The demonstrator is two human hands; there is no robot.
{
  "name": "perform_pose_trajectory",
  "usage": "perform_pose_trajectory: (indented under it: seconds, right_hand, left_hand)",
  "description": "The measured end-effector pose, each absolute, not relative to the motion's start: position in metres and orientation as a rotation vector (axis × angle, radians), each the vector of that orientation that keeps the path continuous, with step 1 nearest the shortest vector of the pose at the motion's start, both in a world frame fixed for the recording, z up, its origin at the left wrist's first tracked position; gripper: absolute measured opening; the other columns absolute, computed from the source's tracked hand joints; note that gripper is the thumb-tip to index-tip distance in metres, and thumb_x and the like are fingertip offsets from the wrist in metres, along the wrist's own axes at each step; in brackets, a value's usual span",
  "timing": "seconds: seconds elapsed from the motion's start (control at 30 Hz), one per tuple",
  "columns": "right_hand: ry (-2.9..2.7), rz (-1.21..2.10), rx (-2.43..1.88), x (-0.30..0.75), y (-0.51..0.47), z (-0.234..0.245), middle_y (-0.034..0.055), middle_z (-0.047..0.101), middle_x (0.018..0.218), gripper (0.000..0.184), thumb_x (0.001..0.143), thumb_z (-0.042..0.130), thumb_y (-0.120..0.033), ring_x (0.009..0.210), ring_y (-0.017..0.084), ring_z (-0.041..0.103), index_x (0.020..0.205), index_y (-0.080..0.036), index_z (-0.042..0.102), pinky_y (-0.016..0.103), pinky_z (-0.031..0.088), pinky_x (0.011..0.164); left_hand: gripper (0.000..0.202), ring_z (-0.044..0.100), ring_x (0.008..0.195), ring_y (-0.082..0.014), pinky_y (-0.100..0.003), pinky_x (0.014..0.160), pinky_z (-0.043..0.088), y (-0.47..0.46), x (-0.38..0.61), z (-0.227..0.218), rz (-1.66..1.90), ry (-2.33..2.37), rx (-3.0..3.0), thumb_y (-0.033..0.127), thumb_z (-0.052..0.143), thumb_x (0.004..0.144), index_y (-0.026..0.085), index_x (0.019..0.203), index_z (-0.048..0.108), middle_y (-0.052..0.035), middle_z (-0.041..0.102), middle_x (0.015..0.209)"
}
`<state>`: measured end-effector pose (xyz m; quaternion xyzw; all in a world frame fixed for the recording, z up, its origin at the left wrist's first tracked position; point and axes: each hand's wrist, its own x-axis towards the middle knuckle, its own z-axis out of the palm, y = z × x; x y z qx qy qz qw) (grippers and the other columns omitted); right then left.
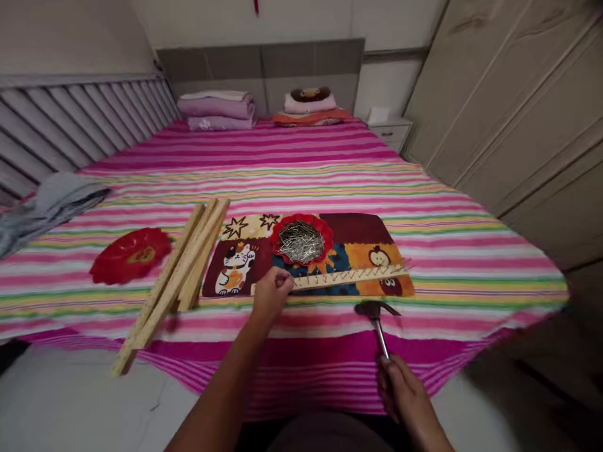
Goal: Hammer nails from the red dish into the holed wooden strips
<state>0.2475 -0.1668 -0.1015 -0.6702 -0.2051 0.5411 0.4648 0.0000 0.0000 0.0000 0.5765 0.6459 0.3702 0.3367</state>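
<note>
A nail-studded wooden strip (351, 277) lies along the near edge of a patterned mat (355, 227) on the striped bedspread (282, 176), its left end pinched by the closed left hand (271, 295), while the right hand (402, 389) grips a hammer (374, 311) by the handle.

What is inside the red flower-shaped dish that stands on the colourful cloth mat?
The red flower-shaped dish holds a heap of thin metal pins. They cover its floor, so the floor cannot be seen, and the dish hides the part of the colourful cloth mat beneath it.
</note>
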Motion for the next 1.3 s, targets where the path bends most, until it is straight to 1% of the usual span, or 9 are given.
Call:
perform_pose_trajectory:
  seconds: [0.2, 0.33, 0.5, 0.67, 0.93, 1.0, 1.1, 1.2, 1.3]
  right_hand:
    - [-0.522, 1.369, -1.582, 0.240, -0.164, -0.088, -0.0100, 0.036, 0.048, 0.046, 0.066, 0.060, -0.066, 0.032, 0.005, 0.025, 0.078, -0.023, 0.049, 0.018, 0.015, 0.030]
    - [-0.506, 1.382, -1.601, 0.236, -0.161, -0.072, -0.0101, 0.037, 0.047, 0.049, 0.062, 0.061, -0.068, 0.031, 0.006, 0.026, 0.077, -0.023, 0.048, 0.018, 0.015, 0.029]
    - [-0.498, 1.392, -1.599, 0.233, -0.160, -0.061, -0.0102, 0.036, 0.047, 0.050, 0.059, 0.064, -0.067, 0.033, 0.005, 0.026, 0.075, -0.022, 0.049, 0.018, 0.016, 0.030]
    - [-0.463, 1.384, -1.610, 0.232, -0.160, -0.060, -0.0102, 0.036, 0.046, 0.051, 0.057, 0.065, -0.068, 0.033, 0.005, 0.025, 0.075, -0.022, 0.049, 0.018, 0.014, 0.031]
    - [-0.530, 1.355, -1.592, 0.233, -0.166, -0.061, -0.0083, 0.037, 0.050, 0.042, 0.065, 0.064, -0.062, 0.037, 0.008, 0.028, 0.076, -0.023, 0.052, 0.020, 0.018, 0.034]
    - [-0.563, 1.316, -1.599, 0.229, -0.168, -0.052, -0.0071, 0.038, 0.052, 0.040, 0.067, 0.063, -0.061, 0.041, 0.009, 0.032, 0.074, -0.023, 0.052, 0.022, 0.023, 0.036]
    - [-0.699, 1.289, -1.586, 0.217, -0.162, -0.027, -0.0062, 0.038, 0.055, 0.035, 0.074, 0.059, -0.057, 0.046, 0.011, 0.035, 0.073, -0.024, 0.052, 0.023, 0.029, 0.041]
    - [-0.996, 1.262, -1.487, 0.203, -0.146, -0.002, -0.0057, 0.038, 0.056, 0.033, 0.081, 0.053, -0.055, 0.049, 0.012, 0.035, 0.072, -0.023, 0.052, 0.024, 0.030, 0.045]
    - [-1.228, 1.285, -1.408, 0.192, -0.130, 0.006, -0.0057, 0.039, 0.054, 0.033, 0.085, 0.047, -0.053, 0.048, 0.012, 0.035, 0.074, -0.023, 0.052, 0.024, 0.030, 0.046]
  left_hand:
    - [0.004, 0.059, 0.062, -0.0109, -0.021, 0.062, 0.041, -0.001, 0.009, -0.002, 0.960, 1.718, 1.593, 0.022, 0.057, 0.073, 0.019, 0.074, 0.059, 0.0028, 0.063, 0.065]
    - [0.006, 0.059, 0.062, -0.0114, -0.021, 0.061, 0.041, -0.001, 0.012, -0.004, 0.899, 1.735, 1.674, 0.022, 0.056, 0.075, 0.018, 0.078, 0.060, 0.0017, 0.063, 0.065]
    - [0.008, 0.059, 0.065, -0.0124, -0.023, 0.064, 0.041, -0.003, 0.015, -0.005, 0.875, 1.746, 1.813, 0.019, 0.055, 0.077, 0.018, 0.080, 0.062, -0.0005, 0.065, 0.070]
    - [0.010, 0.062, 0.074, -0.0137, -0.023, 0.069, 0.044, -0.004, 0.014, -0.007, 0.896, 1.693, 1.831, 0.019, 0.056, 0.078, 0.018, 0.082, 0.065, -0.0026, 0.069, 0.080]
    - [0.011, 0.062, 0.078, -0.0156, -0.026, 0.072, 0.043, -0.008, 0.012, -0.012, 0.851, 1.681, 2.031, 0.019, 0.055, 0.080, 0.019, 0.077, 0.065, -0.0031, 0.069, 0.080]
    - [0.011, 0.062, 0.079, -0.0159, -0.026, 0.073, 0.043, -0.008, 0.011, -0.015, 0.854, 1.665, 2.069, 0.019, 0.054, 0.081, 0.019, 0.078, 0.065, -0.0032, 0.069, 0.081]
    - [0.011, 0.062, 0.078, -0.0155, -0.026, 0.072, 0.043, -0.008, 0.011, -0.018, 0.876, 1.654, 2.102, 0.019, 0.054, 0.082, 0.019, 0.078, 0.065, -0.0027, 0.069, 0.081]
    - [0.011, 0.061, 0.076, -0.0147, -0.026, 0.071, 0.043, -0.008, 0.011, -0.020, 0.907, 1.661, 2.125, 0.020, 0.055, 0.081, 0.020, 0.077, 0.065, -0.0019, 0.069, 0.079]
    - [0.011, 0.060, 0.074, -0.0143, -0.025, 0.069, 0.043, -0.006, 0.011, -0.022, 0.928, 1.653, 2.145, 0.019, 0.055, 0.081, 0.020, 0.077, 0.065, -0.0017, 0.068, 0.077]
